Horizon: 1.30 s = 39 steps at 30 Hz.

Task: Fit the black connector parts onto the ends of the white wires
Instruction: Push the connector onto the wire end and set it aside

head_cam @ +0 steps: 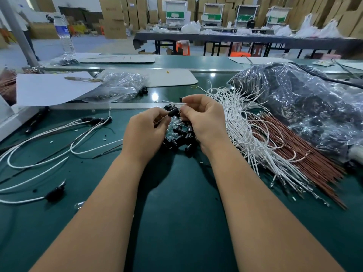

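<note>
The green desk [176, 193] carries everything. At its right lies a big clear bag [306, 107] of dark parts, and against it a thick sheaf of white wires [241, 132] beside a sheaf of brown wires [290, 154]. A white sheet [53, 89] and a smaller clear bag [119, 87] sit at the far left, with a water bottle [64, 36] standing behind them. Several loose white wires with black ends [94, 120] curl across the left of the desk.

Between the two hands lies a heap of black connectors [178, 136], mixed with a few small clear pieces.

The left hand [145, 130] is curled, thumb and forefinger pinching a thin wire end that points toward the right hand; the wire's colour is hard to tell. The right hand [202, 118] is curled too, its fingertips pinching one black connector [173, 112] held just above the heap, close to the tip of the wire. Whether the wire has entered the connector cannot be told.
</note>
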### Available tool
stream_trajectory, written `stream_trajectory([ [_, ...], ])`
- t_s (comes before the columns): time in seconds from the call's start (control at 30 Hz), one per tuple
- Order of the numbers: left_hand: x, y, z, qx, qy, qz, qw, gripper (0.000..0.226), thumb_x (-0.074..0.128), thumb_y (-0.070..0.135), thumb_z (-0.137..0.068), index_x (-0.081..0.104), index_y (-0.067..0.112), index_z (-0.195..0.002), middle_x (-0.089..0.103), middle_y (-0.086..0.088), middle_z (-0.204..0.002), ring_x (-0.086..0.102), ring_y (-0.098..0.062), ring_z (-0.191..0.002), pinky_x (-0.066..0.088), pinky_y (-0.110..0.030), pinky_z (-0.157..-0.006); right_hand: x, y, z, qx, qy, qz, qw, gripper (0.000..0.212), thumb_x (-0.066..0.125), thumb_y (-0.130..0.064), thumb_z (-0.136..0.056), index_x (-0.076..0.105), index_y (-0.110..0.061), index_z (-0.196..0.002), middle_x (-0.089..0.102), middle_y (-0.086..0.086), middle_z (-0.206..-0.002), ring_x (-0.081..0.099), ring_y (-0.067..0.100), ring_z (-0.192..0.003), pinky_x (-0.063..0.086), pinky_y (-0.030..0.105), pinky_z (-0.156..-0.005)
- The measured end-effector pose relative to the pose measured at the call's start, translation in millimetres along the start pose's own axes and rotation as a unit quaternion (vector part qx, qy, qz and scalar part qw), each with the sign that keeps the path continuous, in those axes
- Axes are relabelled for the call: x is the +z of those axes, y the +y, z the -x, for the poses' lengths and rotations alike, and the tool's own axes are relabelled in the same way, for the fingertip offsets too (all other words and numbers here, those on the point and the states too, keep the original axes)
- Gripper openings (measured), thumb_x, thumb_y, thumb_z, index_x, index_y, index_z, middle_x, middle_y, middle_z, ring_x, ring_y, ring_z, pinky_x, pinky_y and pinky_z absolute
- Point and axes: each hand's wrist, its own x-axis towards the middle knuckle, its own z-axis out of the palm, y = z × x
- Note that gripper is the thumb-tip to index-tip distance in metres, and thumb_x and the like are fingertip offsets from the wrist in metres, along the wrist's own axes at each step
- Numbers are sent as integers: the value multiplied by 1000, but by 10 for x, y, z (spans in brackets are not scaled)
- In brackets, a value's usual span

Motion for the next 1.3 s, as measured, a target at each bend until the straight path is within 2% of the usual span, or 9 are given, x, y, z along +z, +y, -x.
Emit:
stream_trajectory([
  [0.17,-2,15,13,5,-6,3,1000,7,64,18,-89,70,16,-88,70,0,-73,64,-24,-72,52,-42,-71,22,16,-5,-10,8,22,1000,18,66,5,-84,65,-13,-85,66,5,-77,62,9,-66,54,16,-67],
  [0.3,0,14,2,-1,-9,6,1000,8,63,19,-89,68,16,-83,68,0,-70,62,-24,-69,51,-42,-68,25,11,-9,-7,19,27,999,20,66,4,-84,63,-15,-81,65,3,-73,61,2,-58,52,15,-62],
  [0.5,10,2,2,-14,-20,23,999,10,62,19,-90,66,14,-82,67,-3,-68,61,-27,-68,51,-44,-68,27,25,1,-9,28,62,998,21,65,2,-84,62,-18,-81,64,1,-72,62,14,-68,56,34,-72],
  [0.67,6,6,23,-19,-19,31,999,11,62,19,-90,64,14,-81,67,-4,-68,61,-27,-69,51,-44,-69,21,21,11,12,19,37,999,15,64,1,-86,64,-14,-85,66,2,-73,62,5,-60,56,22,-66],
  [0.73,-7,14,19,-26,-16,39,999,10,62,18,-90,65,14,-81,67,-6,-68,61,-27,-69,51,-43,-68,25,10,7,30,4,14,999,11,62,1,-88,66,-10,-87,66,5,-74,62,8,-61,56,21,-65],
  [0.9,-13,9,52,-24,-14,40,999,12,62,19,-90,64,16,-79,65,-1,-65,57,-20,-63,45,-32,-61,11,26,29,26,-18,1,999,12,60,-1,-90,66,-10,-85,68,5,-75,65,9,-65,56,22,-66],
  [1.07,-26,33,41,-26,-22,36,999,13,62,19,-91,62,18,-78,65,3,-64,56,-15,-60,44,-31,-59,21,23,31,9,-12,27,1000,18,61,-3,-91,64,-16,-80,67,0,-71,64,5,-63,55,20,-66],
  [1.23,-5,54,42,-29,-56,64,996,18,58,14,-93,58,16,-75,64,5,-64,53,-7,-56,41,-20,-55,52,46,23,8,2,66,998,20,58,-7,-93,61,-21,-80,65,0,-74,63,11,-68,58,31,-73],
  [1.3,2,53,24,-33,-65,75,995,18,57,14,-93,57,16,-76,64,2,-64,50,-8,-54,40,-22,-54,62,49,1,12,2,71,997,19,57,-7,-93,61,-19,-80,65,2,-75,62,11,-68,57,33,-74],
])
